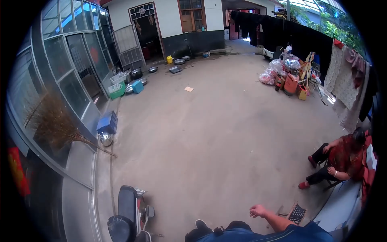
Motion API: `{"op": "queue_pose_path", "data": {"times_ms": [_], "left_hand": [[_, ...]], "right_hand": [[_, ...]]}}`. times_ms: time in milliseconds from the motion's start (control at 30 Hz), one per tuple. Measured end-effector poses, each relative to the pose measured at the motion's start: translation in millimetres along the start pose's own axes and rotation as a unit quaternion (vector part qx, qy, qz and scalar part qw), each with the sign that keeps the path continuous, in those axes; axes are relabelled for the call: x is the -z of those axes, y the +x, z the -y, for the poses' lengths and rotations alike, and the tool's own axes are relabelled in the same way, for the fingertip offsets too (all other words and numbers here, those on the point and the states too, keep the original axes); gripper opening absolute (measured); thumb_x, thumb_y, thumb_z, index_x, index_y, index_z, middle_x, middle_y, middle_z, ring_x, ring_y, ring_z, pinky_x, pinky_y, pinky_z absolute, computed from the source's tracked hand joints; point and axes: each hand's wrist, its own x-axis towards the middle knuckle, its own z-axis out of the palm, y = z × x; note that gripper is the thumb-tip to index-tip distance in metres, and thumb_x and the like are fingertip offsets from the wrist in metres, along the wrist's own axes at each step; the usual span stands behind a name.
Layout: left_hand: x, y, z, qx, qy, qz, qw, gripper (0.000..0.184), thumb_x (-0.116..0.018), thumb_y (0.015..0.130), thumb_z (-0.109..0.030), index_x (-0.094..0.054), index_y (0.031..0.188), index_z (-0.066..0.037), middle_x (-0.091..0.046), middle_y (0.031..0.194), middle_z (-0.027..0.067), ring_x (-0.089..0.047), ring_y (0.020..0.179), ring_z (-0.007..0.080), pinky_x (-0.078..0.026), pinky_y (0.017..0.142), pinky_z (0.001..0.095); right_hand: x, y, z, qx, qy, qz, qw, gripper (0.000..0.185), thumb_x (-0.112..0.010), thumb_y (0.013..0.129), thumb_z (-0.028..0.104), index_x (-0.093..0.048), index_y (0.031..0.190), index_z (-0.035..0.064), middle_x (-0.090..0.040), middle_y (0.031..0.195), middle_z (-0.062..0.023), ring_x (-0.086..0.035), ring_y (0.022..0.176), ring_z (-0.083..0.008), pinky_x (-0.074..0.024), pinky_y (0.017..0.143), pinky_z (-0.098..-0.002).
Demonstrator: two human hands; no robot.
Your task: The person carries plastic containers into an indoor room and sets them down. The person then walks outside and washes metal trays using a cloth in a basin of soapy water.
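At the bottom, right of centre, my left or right arm reaches out from a blue sleeve; it is my right hand point(258, 210), with fingers loosely curled over the concrete floor point(193, 133). Whether it holds anything is too small to tell. Just right of that forearm stands a small stool with a woven dark seat point(297, 213). My dark trousers and one shoe point(202, 226) show at the bottom edge. My left hand is out of view.
A seated person point(350, 155) is at the right. A scooter point(128, 205) stands lower left, a straw broom point(56, 121) leans on the glass wall, and bagged items point(288, 74) lie upper right beneath hanging laundry point(298, 36). Basins point(179, 61) sit by the doorway.
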Motion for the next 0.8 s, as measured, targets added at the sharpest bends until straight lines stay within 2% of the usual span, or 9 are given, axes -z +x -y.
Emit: {"op": "queue_pose_path", "data": {"times_ms": [200, 267, 333, 467, 533, 600, 633, 667, 800], "left_hand": [[7.5, 130.9, -243.3, -0.159, -0.050, 0.018, 0.986, 0.019, -0.051, 0.092, -0.027, -0.057, 0.088, -0.009, -0.061, 0.071, 0.0055, -0.055, 0.052, 0.0177, -0.046, 0.044, 0.0336], [-3.9, 164.1, -330.0, -0.237, -0.028, -0.008, 0.971, 0.019, -0.052, 0.092, -0.028, -0.055, 0.093, -0.009, -0.059, 0.070, 0.0055, -0.057, 0.054, 0.0187, -0.047, 0.044, 0.0340], [-16.4, 186.0, -401.8, -0.224, -0.028, -0.038, 0.973, 0.020, -0.051, 0.082, -0.003, -0.054, 0.101, 0.002, -0.060, 0.083, 0.0119, -0.060, 0.064, 0.0181, -0.050, 0.050, 0.0259], [-42.1, 235.3, -430.3, -0.161, 0.048, -0.051, 0.985, 0.013, -0.052, 0.085, -0.008, -0.056, 0.093, 0.002, -0.062, 0.074, 0.0104, -0.063, 0.054, 0.0197, -0.049, 0.044, 0.0281], [-47.0, 240.8, -410.2, -0.164, 0.132, 0.025, 0.977, 0.022, -0.058, 0.091, -0.030, -0.051, 0.101, -0.011, -0.060, 0.070, 0.0059, -0.061, 0.062, 0.0187, -0.051, 0.052, 0.0319], [-80.5, 177.0, -449.1, -0.044, 0.168, -0.027, 0.984, 0.013, -0.054, 0.085, -0.011, -0.058, 0.087, 0.001, -0.063, 0.070, 0.0100, -0.064, 0.054, 0.0203, -0.049, 0.044, 0.0284], [-90.2, 160.1, -454.3, -0.021, 0.153, -0.025, 0.988, 0.014, -0.054, 0.085, -0.012, -0.059, 0.083, 0.001, -0.063, 0.068, 0.0097, -0.064, 0.054, 0.0197, -0.050, 0.045, 0.0282], [-97.7, 149.8, -459.8, 0.001, 0.139, -0.023, 0.990, 0.015, -0.054, 0.085, -0.013, -0.060, 0.078, 0.000, -0.063, 0.067, 0.0094, -0.064, 0.055, 0.0190, -0.050, 0.046, 0.0279], [-131.1, 111.3, -522.6, -0.042, 0.200, -0.002, 0.979, 0.019, -0.052, 0.087, -0.013, -0.064, 0.077, -0.001, -0.065, 0.072, 0.0079, -0.066, 0.067, 0.0179, -0.051, 0.053, 0.0287]], "right_hand": [[-43.8, 52.5, 19.2, -0.103, 0.095, -0.105, 0.985, 0.025, -0.060, 0.079, 0.004, -0.062, 0.102, -0.0041, -0.065, 0.084, -0.0156, -0.069, 0.076, -0.0235, -0.0581, 0.057, -0.0342], [-52.7, 71.7, 16.8, -0.168, 0.015, -0.032, 0.985, 0.018, -0.059, 0.082, 0.011, -0.067, 0.093, -0.0008, -0.067, 0.088, -0.0125, -0.068, 0.078, -0.0233, -0.0572, 0.067, -0.0368], [-52.6, 107.3, 19.4, -0.190, -0.064, 0.007, 0.980, 0.023, -0.062, 0.079, 0.015, -0.068, 0.095, -0.0008, -0.068, 0.091, -0.0132, -0.068, 0.077, -0.0237, -0.0577, 0.066, -0.0360], [-50.3, 249.4, -31.5, -0.123, -0.265, 0.002, 0.956, 0.033, -0.067, 0.074, 0.022, -0.069, 0.099, -0.0007, -0.069, 0.096, -0.0146, -0.069, 0.073, -0.0247, -0.0588, 0.063, -0.0343], [-25.5, 262.8, 98.3, -0.076, -0.301, 0.084, 0.947, 0.040, -0.065, 0.074, 0.030, -0.070, 0.103, 0.0025, -0.069, 0.100, -0.0111, -0.069, 0.072, -0.0253, -0.0587, 0.064, -0.0339], [-19.2, 267.6, 250.9, -0.166, -0.097, 0.046, 0.980, 0.022, -0.061, 0.077, 0.017, -0.067, 0.091, 0.0011, -0.068, 0.084, -0.0121, -0.069, 0.071, -0.0209, -0.0579, 0.058, -0.0327], [-9.6, 276.7, 312.4, -0.111, -0.020, 0.011, 0.994, 0.015, -0.059, 0.078, 0.011, -0.064, 0.088, 0.0010, -0.066, 0.079, -0.0105, -0.069, 0.071, -0.0196, -0.0571, 0.055, -0.0319], [-6.6, 288.6, 385.0, -0.088, -0.032, -0.027, 0.995, 0.024, -0.057, 0.082, 0.011, -0.060, 0.103, -0.0005, -0.065, 0.086, -0.0109, -0.067, 0.075, -0.0214, -0.0570, 0.060, -0.0332], [15.9, 374.8, 580.4, 0.069, 0.041, -0.078, 0.994, 0.034, -0.058, 0.085, 0.014, -0.055, 0.114, -0.0026, -0.064, 0.092, -0.0105, -0.065, 0.078, -0.0194, -0.0548, 0.062, -0.0315]]}}
